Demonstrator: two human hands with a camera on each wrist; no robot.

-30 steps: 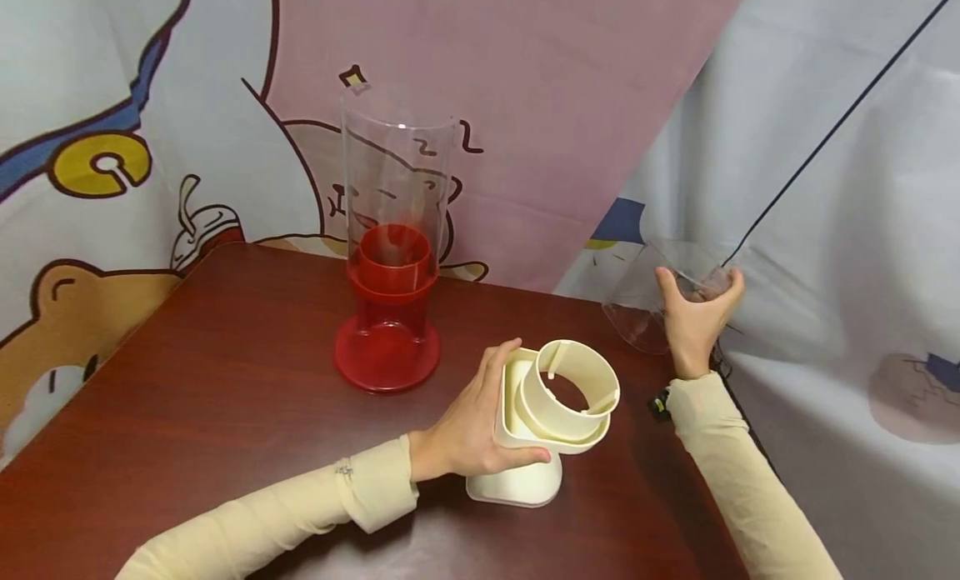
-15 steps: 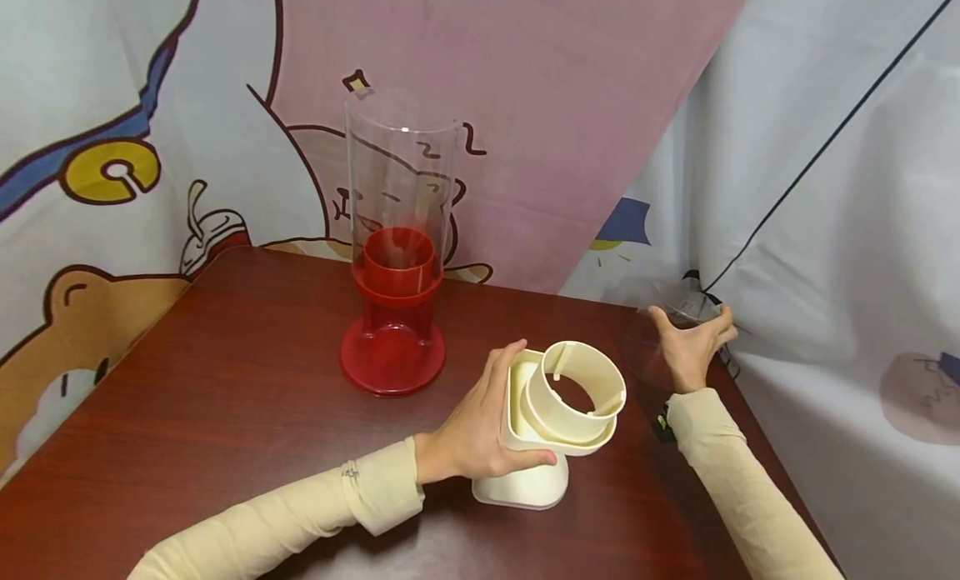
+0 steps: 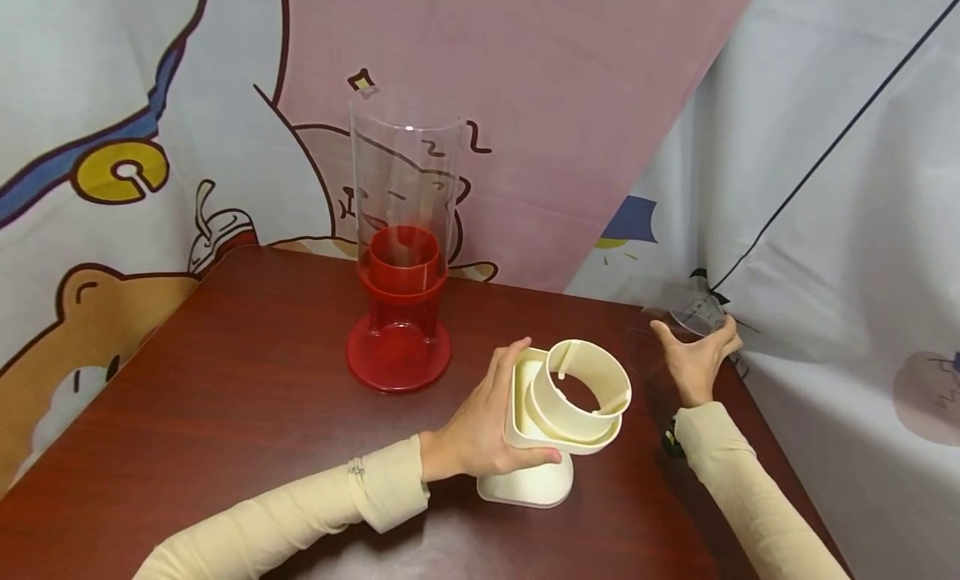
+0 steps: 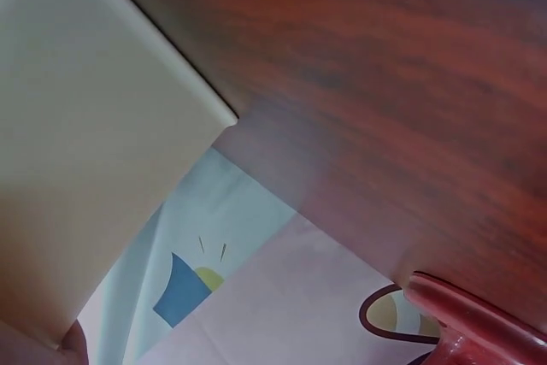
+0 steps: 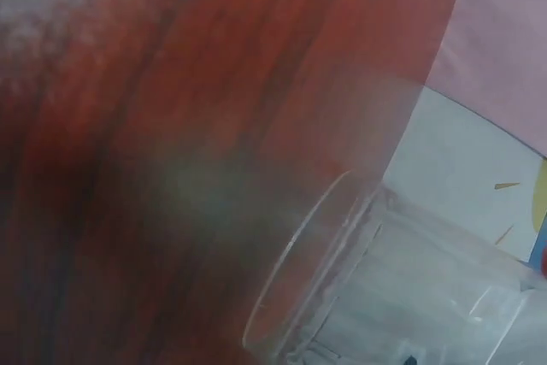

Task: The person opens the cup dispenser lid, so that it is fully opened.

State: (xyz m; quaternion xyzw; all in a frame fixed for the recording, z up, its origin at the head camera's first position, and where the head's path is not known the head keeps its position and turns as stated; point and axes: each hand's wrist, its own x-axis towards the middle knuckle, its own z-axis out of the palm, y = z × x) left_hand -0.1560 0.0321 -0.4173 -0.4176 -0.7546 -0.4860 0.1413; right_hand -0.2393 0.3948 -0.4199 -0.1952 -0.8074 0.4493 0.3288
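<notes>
My left hand [image 3: 480, 430] grips a cream plastic base [image 3: 528, 484], thumb along its near side and fingers round the left edge. A round open collar rises from its top and tilts a little toward me. In the left wrist view the flat side of the cream base [image 4: 94, 126] fills the left. At the table's back right corner my right hand [image 3: 697, 363] holds a see-through plastic cylinder [image 3: 686, 301], thumb and fingers spread round it. The rim of this clear cylinder [image 5: 410, 279] shows low in the right wrist view, near the tabletop.
A red plastic base [image 3: 401, 359] with a tall clear tube [image 3: 408, 172] stands upright at the back of the brown table [image 3: 247, 397]. Printed cloth [image 3: 525, 130] hangs behind and to the right. A dark cord [image 3: 825, 155] runs down to the right corner.
My right hand has lowered the clear cylinder toward the table's back right corner. The left hand keeps its grip on the cream base, and the head view has shifted slightly.
</notes>
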